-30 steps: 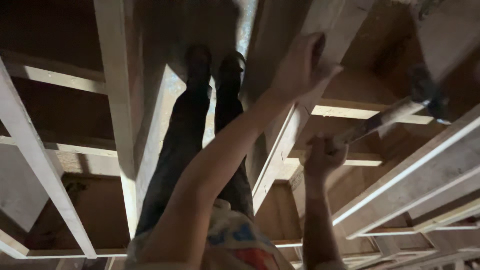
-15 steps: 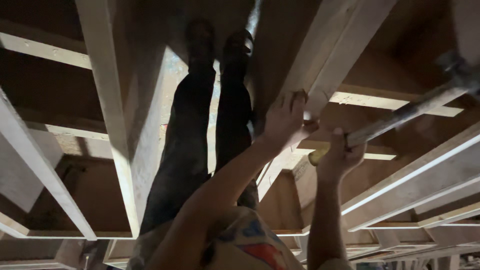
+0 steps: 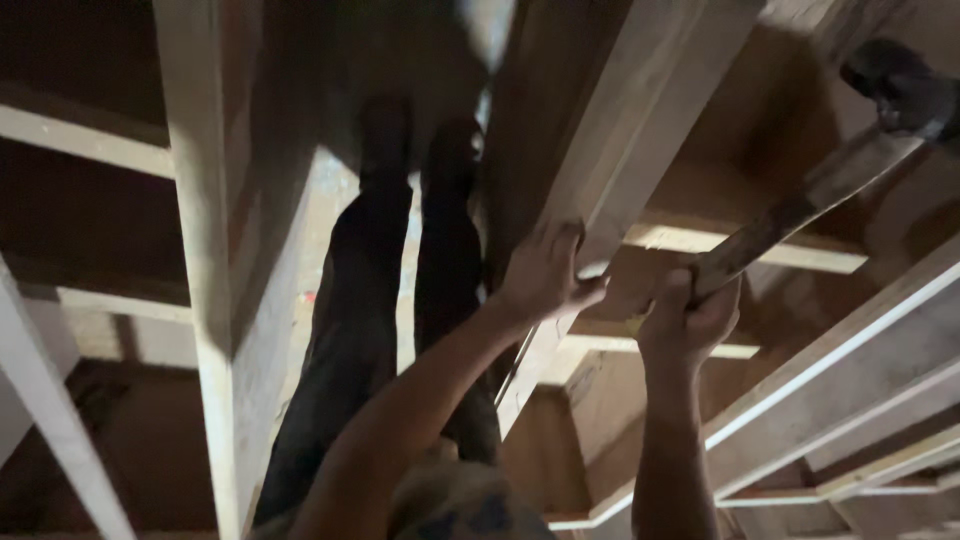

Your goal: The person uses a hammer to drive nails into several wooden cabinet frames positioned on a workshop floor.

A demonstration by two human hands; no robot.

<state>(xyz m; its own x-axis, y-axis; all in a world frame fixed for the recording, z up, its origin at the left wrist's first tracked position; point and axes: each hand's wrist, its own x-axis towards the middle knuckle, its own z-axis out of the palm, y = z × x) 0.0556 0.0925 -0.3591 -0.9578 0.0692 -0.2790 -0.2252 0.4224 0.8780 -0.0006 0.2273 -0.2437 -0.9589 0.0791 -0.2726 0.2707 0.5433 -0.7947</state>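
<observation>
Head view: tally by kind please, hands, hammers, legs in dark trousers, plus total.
Hands: 2, left hand on the wooden beam, right hand gripping the hammer handle
Hammers: 1
Legs in dark trousers: 2
Total: 5

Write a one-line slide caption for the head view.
Left hand braces a pale timber joist while the right hand grips a wooden-handled hammer, raised among wooden framing.

Left hand [image 3: 545,275] on beam [image 3: 640,130]; right hand [image 3: 690,320] beside, gripping hammer [image 3: 800,210].
</observation>
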